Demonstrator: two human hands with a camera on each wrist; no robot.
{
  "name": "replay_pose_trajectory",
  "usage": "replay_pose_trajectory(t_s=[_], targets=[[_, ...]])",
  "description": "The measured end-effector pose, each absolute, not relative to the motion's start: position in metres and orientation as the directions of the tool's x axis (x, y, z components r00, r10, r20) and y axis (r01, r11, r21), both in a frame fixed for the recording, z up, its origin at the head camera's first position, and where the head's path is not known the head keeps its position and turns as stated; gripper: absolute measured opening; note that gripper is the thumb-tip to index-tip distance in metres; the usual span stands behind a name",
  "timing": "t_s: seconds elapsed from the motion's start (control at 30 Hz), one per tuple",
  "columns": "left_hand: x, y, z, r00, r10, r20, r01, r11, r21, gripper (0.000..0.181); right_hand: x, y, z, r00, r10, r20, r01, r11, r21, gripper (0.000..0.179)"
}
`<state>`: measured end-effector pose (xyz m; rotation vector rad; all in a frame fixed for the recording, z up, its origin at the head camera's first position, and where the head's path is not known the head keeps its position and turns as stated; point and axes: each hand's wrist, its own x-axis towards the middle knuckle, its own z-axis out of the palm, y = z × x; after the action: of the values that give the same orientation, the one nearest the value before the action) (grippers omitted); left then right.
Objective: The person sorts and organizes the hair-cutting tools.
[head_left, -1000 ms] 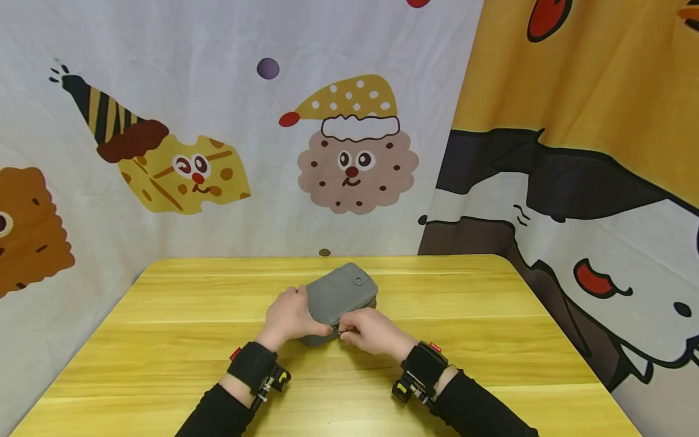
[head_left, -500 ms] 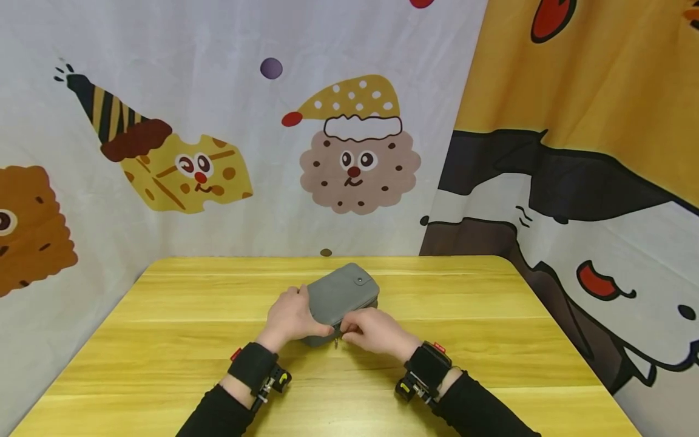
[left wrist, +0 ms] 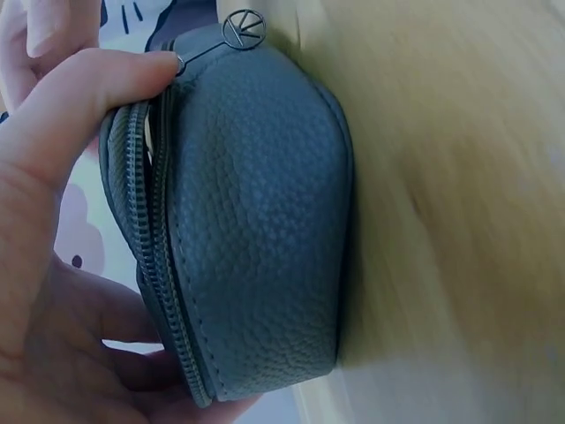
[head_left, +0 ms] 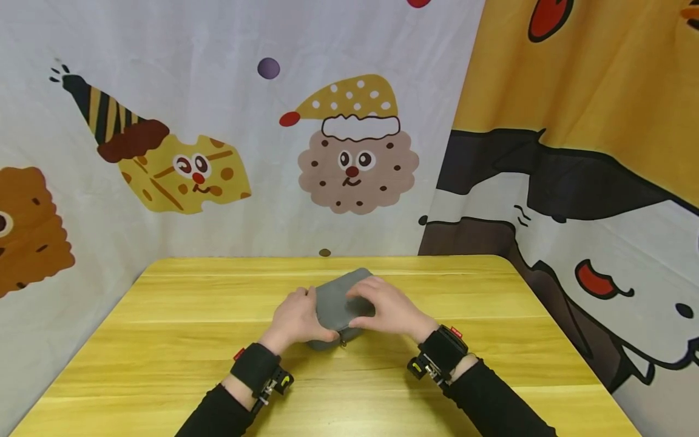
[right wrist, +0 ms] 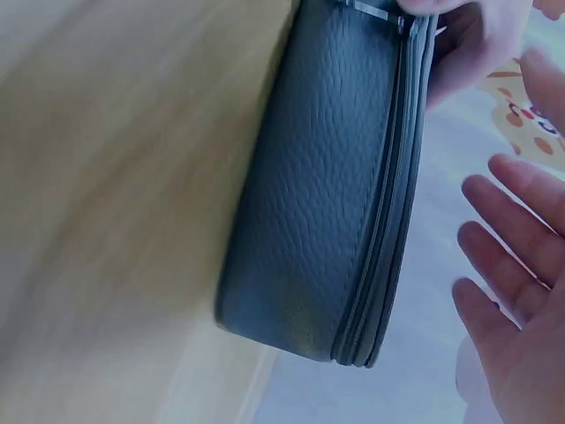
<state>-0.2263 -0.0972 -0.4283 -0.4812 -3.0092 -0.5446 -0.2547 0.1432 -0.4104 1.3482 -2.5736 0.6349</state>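
A grey leather zip pouch (head_left: 333, 306) lies on the yellow wooden table (head_left: 164, 340). My left hand (head_left: 295, 315) grips its left end, the thumb (left wrist: 97, 97) pressing beside the zipper (left wrist: 159, 265) near the metal pull (left wrist: 238, 31). The pull hangs free at the pouch's near corner (head_left: 343, 343). My right hand (head_left: 388, 309) is spread over the pouch's top right part. In the right wrist view its fingers (right wrist: 512, 265) are straight and stand a little apart from the pouch (right wrist: 335, 194), holding nothing. The zipper (right wrist: 388, 177) looks closed along the side shown.
Cartoon-printed curtains (head_left: 349, 152) hang right behind the table and along the right side. The table's rounded far right corner (head_left: 505, 261) lies close to the dark and orange cloth. Black wrist straps sit on both forearms.
My right hand has let go of the zipper pull at the near corner and moved up over the pouch's top. The left hand keeps its grip.
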Motion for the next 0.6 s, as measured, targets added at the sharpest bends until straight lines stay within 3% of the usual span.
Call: replay_pose_trajectory(t_s=[0.13,0.23,0.43,0.6], targets=[[-0.227,-0.094,-0.428,-0.935,0.337,0.112,0.355,0.875,0.329,0.111,-0.261,0.145,-0.409,-0.582,-0.762,0.283,-0.812,0.529,-0.245,0.085],[-0.228,-0.092,-0.428,-0.922,0.372,0.108,0.386,0.865,0.319,0.113,-0.264,0.144,-0.408,-0.577,-0.778,0.247,-0.816,0.538,-0.211,0.100],[-0.232,-0.092,-0.428,-0.884,0.457,0.097,0.465,0.837,0.288,0.113,-0.267,0.144,-0.408,-0.566,-0.806,0.174,-0.824,0.547,-0.145,0.116],[-0.235,-0.092,-0.428,-0.856,0.507,0.100,0.514,0.813,0.272,0.111,-0.268,0.145,-0.409,-0.598,-0.797,0.081,-0.799,0.587,-0.130,0.125]])
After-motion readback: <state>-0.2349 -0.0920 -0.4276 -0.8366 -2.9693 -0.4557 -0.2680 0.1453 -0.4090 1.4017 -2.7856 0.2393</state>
